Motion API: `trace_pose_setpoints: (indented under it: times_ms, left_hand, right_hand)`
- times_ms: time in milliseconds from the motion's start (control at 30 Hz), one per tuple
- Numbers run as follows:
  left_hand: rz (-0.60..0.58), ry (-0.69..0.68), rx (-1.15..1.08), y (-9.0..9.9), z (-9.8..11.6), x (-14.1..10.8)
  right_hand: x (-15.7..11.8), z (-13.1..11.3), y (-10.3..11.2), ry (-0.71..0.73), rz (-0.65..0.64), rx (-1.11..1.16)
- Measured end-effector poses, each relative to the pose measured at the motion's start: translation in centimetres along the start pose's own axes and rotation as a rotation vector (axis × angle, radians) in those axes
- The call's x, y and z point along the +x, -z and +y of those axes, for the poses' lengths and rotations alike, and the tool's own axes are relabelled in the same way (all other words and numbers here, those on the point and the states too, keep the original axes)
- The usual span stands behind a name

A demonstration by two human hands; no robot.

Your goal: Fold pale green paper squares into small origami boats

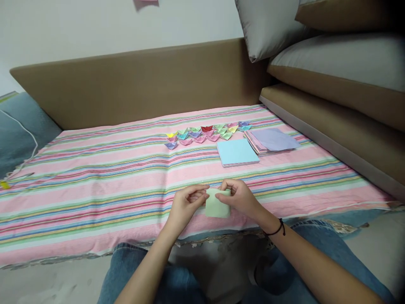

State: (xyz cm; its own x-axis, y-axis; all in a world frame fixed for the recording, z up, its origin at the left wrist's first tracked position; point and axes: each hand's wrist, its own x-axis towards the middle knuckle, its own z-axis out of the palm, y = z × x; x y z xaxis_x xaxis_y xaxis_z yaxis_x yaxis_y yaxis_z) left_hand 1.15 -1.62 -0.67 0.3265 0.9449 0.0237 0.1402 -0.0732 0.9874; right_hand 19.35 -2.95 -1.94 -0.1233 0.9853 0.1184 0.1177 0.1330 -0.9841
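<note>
A small piece of pale green paper, roughly square in outline, is held up between my two hands near the front edge of the striped cloth. My left hand pinches its upper left corner between thumb and fingertips. On the other side, my right hand grips the upper right part, thumb on the near face and fingers curled behind. Beyond the hands lies a stack of light blue paper squares. Next to it sits a looser stack of paper with a lavender sheet on top. Several folded paper boats in mixed colours stand in rows farther back.
A pink striped cloth covers the surface before me. Along the back runs a brown backrest. Grey and brown cushions are piled at the right. At the far left, a white cable hangs over a blue cushion.
</note>
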Motion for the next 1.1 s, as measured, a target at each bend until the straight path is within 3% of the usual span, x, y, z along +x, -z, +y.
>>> trace_pose_setpoints:
  times_ms: [167, 333, 433, 567, 833, 1100]
  left_hand:
    - [0.039, 0.005, -0.028, -0.1, 0.0, -0.1]
    - [0.133, 0.024, -0.118, -0.3, 0.2, -0.1]
    - [0.172, 0.032, -0.17, -0.4, 0.3, -0.1]
    - [0.204, 0.054, -0.259, -0.6, 0.7, -0.1]
    - [0.218, 0.051, -0.268, -0.4, 0.9, -0.1]
    - [0.269, 0.025, -0.265, 0.6, 1.0, 0.2]
  right_hand:
    - [-0.1, 0.1, 0.0, -0.024, 0.014, 0.045]
    - [-0.2, -0.2, -0.5, -0.148, 0.041, 0.379]
    - [-0.2, -0.3, -0.8, -0.175, 0.101, 0.453]
    - [-0.2, -0.2, -1.0, -0.181, 0.145, 0.473]
    - [-0.2, 0.1, -1.1, -0.207, 0.075, 0.391]
    - [0.0, -0.3, -0.2, -0.228, 0.147, 0.354]
